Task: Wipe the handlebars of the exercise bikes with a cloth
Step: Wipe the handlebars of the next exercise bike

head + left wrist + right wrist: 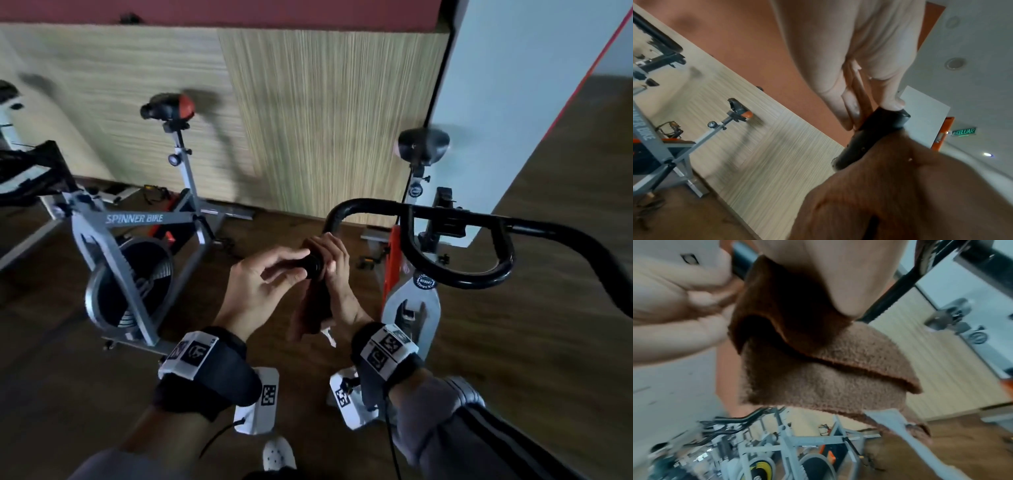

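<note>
The black handlebar (455,281) of an orange and white exercise bike curves across the right of the head view, and its left end points toward me. My right hand (334,260) grips a brown cloth (310,315) wrapped around that end; the rest of the cloth hangs below the hand. My left hand (298,265) pinches the tip of the grip between thumb and fingers. The left wrist view shows the thumb on the black grip (885,123), with the cloth (900,186) just below. In the right wrist view the cloth (818,369) hangs folded under the bar (740,267).
A grey bike marked Spinner Bike (133,219) stands to the left, its saddle (168,108) against the wood-panelled wall. The near bike's saddle (423,144) is beyond the handlebar, beside a white pillar (513,102). The floor is dark wood. More bikes show in the right wrist view.
</note>
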